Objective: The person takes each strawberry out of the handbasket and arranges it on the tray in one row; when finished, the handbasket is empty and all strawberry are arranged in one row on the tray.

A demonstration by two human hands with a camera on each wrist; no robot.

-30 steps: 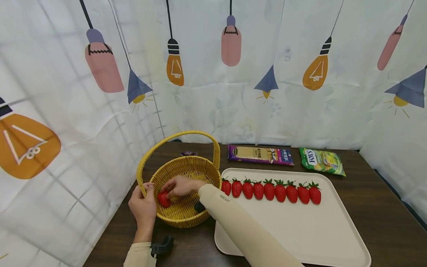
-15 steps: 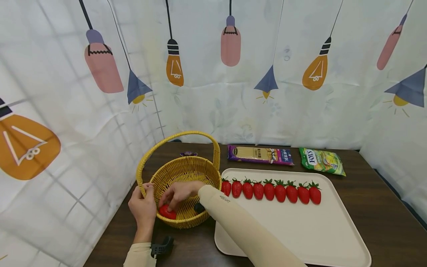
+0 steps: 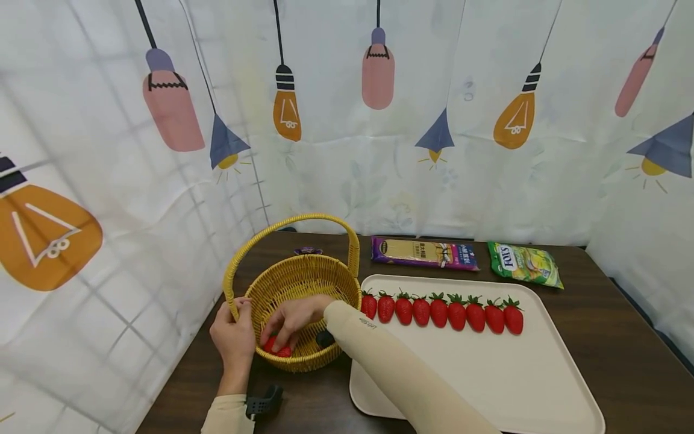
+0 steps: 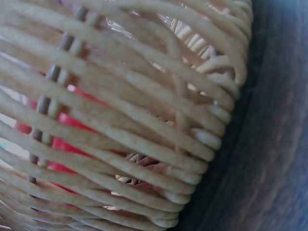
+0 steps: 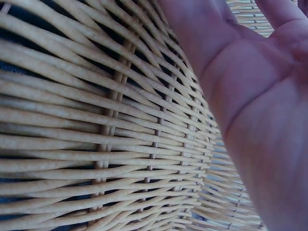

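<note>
A yellow woven basket (image 3: 303, 364) with a tall arched handle (image 3: 289, 219) stands on the dark table. My left hand (image 3: 233, 334) grips the foot of that handle on the left side. Inside the basket, my right hand (image 3: 295, 316) curls its fingers over a red strawberry (image 3: 279, 351) low by the front left wall, partly hiding it. In the left wrist view, red patches of the strawberry (image 4: 67, 144) show through the gaps in the weave. The right wrist view has the palm of my right hand (image 5: 262, 91) beside the inner basket wall (image 5: 110, 125); its fingertips are out of frame.
Right of the basket lies a cream tray (image 3: 477, 374) with a row of several strawberries (image 3: 439, 312) along its back. Behind it are a purple noodle packet (image 3: 423, 252) and a green FOX'S candy bag (image 3: 525, 264). A small purple wrapped item (image 3: 308, 250) lies behind the basket.
My right hand has moved the strawberry a little toward the basket's front wall, lower in the head view. The left hand stays on the handle.
</note>
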